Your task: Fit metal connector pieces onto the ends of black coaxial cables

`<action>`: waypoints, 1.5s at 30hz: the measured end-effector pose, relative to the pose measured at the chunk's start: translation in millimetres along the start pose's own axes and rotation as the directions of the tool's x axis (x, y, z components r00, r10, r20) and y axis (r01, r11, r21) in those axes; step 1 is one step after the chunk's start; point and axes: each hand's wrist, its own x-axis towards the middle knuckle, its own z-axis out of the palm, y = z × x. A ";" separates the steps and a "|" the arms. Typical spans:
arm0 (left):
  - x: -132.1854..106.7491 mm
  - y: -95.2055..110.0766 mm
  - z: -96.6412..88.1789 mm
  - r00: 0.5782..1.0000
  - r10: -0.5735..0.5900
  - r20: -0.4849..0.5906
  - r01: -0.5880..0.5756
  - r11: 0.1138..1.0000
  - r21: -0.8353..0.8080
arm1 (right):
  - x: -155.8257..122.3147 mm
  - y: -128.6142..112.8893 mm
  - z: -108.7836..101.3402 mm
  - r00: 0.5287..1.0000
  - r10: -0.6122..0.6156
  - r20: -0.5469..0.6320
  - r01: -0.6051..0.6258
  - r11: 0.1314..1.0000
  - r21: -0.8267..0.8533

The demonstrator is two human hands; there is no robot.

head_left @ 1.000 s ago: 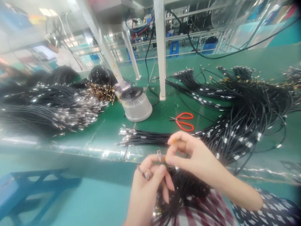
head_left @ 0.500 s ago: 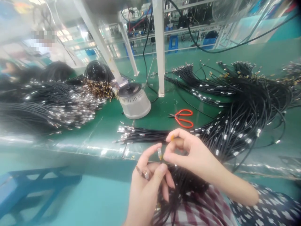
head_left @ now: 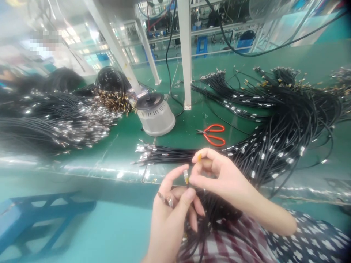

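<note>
The left hand's [head_left: 170,215] fingers [head_left: 178,173] are pressed together in a pinch: index and thumb close on a thin black cable [head_left: 188,187] just under its metal connector [head_left: 185,176]. The connector stands nearly upright, its long axis running bottom to top, with the silver sleeve pointing up and away from the person and a gold band at its base. It sits in the air just in front of the table [head_left: 123,146] edge, between the two hands.

The right hand [head_left: 219,179] meets it from the right, thumb tip touching the connector's side. Its index finger curls down onto the thumb, nipping a small yellow piece [head_left: 199,157].

The cable drops into a black cable bundle [head_left: 216,215] lying in the lap. Just beyond the hands, a flat row of cables [head_left: 167,157] lies left to right on the table, metal ends pointing left. Behind it lie red scissors [head_left: 212,133] and a round grey-white device [head_left: 155,116]. A large cable heap [head_left: 290,117] spreads to the right.
</note>
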 end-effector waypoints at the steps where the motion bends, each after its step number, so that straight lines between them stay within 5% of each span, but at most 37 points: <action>1: -0.1 -0.1 0.0 1.000 -0.002 0.000 0.002 1.000 -0.001 | 0.1 0.4 0.2 1.000 -0.001 0.000 0.001 1.000 0.003; 19: 6.0 -5.0 -0.3 0.999 0.023 -0.027 -0.022 1.000 0.015 | -5.9 -1.9 8.6 0.983 -0.141 -0.120 0.111 0.967 -0.228; 35: 9.0 -8.7 -6.9 0.999 -0.045 -0.026 0.043 0.997 -0.060 | -2.4 5.2 8.1 0.983 -0.120 -0.137 0.093 0.977 -0.194; 45: 15.8 -12.0 -16.3 0.990 -0.141 0.028 0.143 0.957 -0.252 | -1.7 4.6 4.9 0.987 -0.094 -0.133 0.077 0.988 -0.132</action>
